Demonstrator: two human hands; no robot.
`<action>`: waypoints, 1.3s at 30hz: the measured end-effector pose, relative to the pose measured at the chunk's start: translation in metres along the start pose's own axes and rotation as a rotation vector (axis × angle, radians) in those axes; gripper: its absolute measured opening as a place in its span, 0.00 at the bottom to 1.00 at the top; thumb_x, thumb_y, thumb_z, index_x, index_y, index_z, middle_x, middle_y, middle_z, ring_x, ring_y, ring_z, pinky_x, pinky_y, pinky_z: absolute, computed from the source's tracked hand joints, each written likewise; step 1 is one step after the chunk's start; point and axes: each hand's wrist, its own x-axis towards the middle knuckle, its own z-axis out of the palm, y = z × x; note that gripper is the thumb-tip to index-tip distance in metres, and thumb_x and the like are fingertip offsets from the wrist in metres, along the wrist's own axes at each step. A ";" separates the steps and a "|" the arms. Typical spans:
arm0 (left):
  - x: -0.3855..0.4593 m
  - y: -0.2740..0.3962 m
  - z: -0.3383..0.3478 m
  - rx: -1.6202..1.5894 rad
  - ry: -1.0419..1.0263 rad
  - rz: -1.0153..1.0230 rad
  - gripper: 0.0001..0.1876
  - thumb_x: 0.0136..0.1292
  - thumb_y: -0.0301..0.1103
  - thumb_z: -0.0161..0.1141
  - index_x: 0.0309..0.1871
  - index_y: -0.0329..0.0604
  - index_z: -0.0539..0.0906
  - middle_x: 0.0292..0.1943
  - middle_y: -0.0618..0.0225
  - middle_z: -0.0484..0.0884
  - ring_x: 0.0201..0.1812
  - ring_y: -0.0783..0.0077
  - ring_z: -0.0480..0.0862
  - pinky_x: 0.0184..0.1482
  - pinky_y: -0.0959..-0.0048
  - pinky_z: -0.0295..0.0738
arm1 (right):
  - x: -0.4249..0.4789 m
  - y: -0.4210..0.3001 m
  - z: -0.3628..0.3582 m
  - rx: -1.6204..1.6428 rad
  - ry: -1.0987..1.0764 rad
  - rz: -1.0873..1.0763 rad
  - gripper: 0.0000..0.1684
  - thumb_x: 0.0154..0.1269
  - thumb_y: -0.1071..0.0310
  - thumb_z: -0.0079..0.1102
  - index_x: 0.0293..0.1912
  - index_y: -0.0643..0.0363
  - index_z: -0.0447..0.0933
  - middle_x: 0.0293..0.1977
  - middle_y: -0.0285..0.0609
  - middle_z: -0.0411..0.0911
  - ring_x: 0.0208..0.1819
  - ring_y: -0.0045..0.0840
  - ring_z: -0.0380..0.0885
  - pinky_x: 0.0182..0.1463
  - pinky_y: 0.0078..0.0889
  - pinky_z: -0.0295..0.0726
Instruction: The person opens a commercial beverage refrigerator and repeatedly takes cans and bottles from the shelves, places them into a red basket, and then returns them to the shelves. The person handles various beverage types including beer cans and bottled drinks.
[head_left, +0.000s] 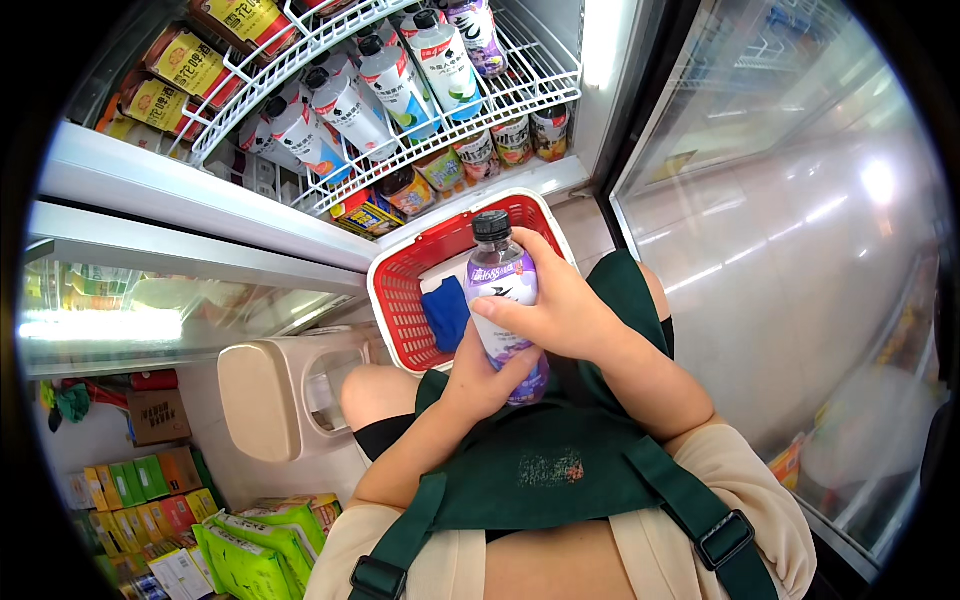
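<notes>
A plastic drink bottle with a black cap and a purple and white label (501, 274) is held upright, slightly tilted, between both hands. My right hand (559, 300) wraps its upper part from the right, with the thumb across the label. My left hand (487, 371) grips the lower part. Beneath the bottle stands a red plastic basket with a white rim (405, 259), holding a blue cloth (447, 311) and something white. In front, white-labelled bottles with black caps (397, 86) stand on a white wire shelf (375, 169) of a cooler.
An opened glass door (765, 187) stands at the right, another glass door (180, 300) at the left. A beige plastic stool (259, 401) lies left of my knee. Beer packs (176, 64) fill the upper left shelf. Green packets (251, 551) and boxes are at lower left.
</notes>
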 end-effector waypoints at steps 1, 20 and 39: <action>0.000 0.001 0.000 0.006 0.001 0.009 0.31 0.60 0.31 0.64 0.62 0.35 0.62 0.53 0.58 0.75 0.53 0.68 0.78 0.54 0.68 0.73 | 0.000 -0.002 0.000 0.023 -0.009 0.002 0.46 0.56 0.58 0.70 0.64 0.72 0.57 0.48 0.49 0.75 0.49 0.25 0.76 0.52 0.28 0.76; -0.002 0.007 0.008 0.077 -0.019 0.011 0.32 0.59 0.32 0.65 0.63 0.34 0.61 0.53 0.57 0.75 0.53 0.68 0.77 0.55 0.68 0.73 | -0.009 0.006 -0.004 0.072 0.035 -0.056 0.47 0.56 0.54 0.70 0.62 0.74 0.57 0.43 0.53 0.78 0.44 0.30 0.79 0.49 0.30 0.77; -0.003 0.006 0.014 0.059 -0.025 -0.008 0.32 0.60 0.32 0.65 0.62 0.34 0.61 0.52 0.58 0.75 0.52 0.69 0.78 0.54 0.69 0.74 | -0.016 0.004 -0.010 0.009 0.037 -0.003 0.47 0.56 0.54 0.69 0.63 0.74 0.57 0.45 0.52 0.77 0.47 0.27 0.77 0.51 0.29 0.76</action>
